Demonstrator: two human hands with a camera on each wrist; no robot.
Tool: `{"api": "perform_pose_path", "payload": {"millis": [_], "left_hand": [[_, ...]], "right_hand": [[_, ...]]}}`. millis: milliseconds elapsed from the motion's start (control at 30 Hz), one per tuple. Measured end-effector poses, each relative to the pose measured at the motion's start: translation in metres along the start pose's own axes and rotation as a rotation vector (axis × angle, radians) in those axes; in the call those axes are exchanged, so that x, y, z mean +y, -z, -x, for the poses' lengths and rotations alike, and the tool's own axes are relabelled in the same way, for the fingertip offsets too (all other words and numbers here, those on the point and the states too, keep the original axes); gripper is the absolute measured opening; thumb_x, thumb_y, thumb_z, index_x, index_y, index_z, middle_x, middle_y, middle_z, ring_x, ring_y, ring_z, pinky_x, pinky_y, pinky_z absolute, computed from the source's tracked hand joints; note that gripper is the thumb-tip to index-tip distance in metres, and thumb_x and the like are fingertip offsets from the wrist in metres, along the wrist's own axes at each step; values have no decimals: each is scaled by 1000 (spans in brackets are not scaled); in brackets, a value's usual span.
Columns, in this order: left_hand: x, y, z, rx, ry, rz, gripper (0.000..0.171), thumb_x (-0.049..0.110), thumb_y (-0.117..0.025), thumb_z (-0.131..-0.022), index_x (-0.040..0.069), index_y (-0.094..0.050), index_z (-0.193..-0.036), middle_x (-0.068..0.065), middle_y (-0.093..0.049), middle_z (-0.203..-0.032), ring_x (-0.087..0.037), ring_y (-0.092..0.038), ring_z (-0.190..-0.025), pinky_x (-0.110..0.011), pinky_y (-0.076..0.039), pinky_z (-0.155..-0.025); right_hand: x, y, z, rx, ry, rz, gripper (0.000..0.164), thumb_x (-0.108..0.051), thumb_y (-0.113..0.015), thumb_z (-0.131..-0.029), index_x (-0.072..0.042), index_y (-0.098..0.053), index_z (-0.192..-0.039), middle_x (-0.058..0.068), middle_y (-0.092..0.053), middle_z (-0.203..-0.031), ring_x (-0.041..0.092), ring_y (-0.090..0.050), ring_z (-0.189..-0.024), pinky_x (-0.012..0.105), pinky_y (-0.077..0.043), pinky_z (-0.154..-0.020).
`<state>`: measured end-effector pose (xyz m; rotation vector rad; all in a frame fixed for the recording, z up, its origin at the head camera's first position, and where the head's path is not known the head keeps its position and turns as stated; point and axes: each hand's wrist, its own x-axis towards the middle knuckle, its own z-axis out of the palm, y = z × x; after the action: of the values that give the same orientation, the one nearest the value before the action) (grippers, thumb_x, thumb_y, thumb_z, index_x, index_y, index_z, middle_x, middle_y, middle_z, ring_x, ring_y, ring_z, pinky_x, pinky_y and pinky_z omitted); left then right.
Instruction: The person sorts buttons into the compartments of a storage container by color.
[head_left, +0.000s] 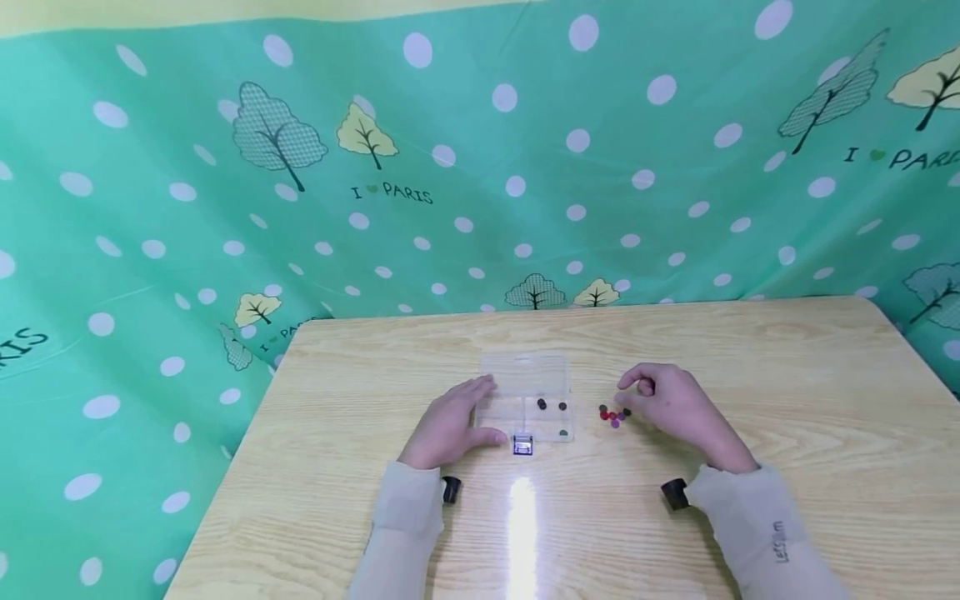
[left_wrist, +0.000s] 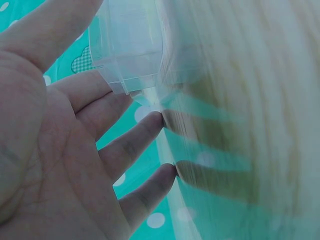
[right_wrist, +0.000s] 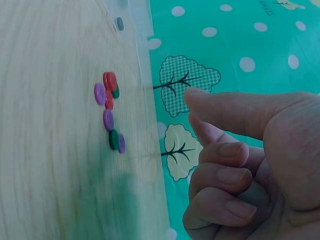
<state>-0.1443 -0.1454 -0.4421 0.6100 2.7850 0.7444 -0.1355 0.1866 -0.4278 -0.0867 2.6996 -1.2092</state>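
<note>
The clear box (head_left: 510, 412) sits on the worktop with its lid (head_left: 525, 375) laid open on the far side and a blue-tinted clasp (head_left: 522, 444) at its near edge. Sorting small discs into it looks partly done: a few dark discs (head_left: 542, 403) and one green disc (head_left: 563, 432) lie in the box's right half, while none shows in what can be seen of its left half. What seems left is the loose discs (head_left: 612, 416), red, purple and dark green, clustered just to the right of the box. The left hand (head_left: 448, 423) is spread at the box's left side, fingers extended along it, probably steadying it. The right hand (head_left: 675, 404), just right of those loose discs, has three fingers curled in and thumb and forefinger tips close together, with no disc visible between them. The path from cluster to box looks short, though the box's right wall must be crossed. Beyond the lid, the worktop's far edge meets a green curtain (head_left: 450, 167); the left edge lies well apart from the box, and the widest room for moving stretches to its right, past the right hand
</note>
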Motion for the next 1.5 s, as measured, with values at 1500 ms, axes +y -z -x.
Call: {"api": "perform_pose_path", "payload": {"millis": [1500], "left_hand": [[-1, -1, -3, -19, 31, -9, 83, 44, -80, -81, 10, -47, -150, -3, -39, -159, -28, -33, -147, -49, -28, -120]], "right_hand": [[39, -4, -1, -77, 74, -59, 12, -8, -71, -92, -5, -69, -103, 0, -43, -70, 16, -40, -63, 26, -35, -57]]}}
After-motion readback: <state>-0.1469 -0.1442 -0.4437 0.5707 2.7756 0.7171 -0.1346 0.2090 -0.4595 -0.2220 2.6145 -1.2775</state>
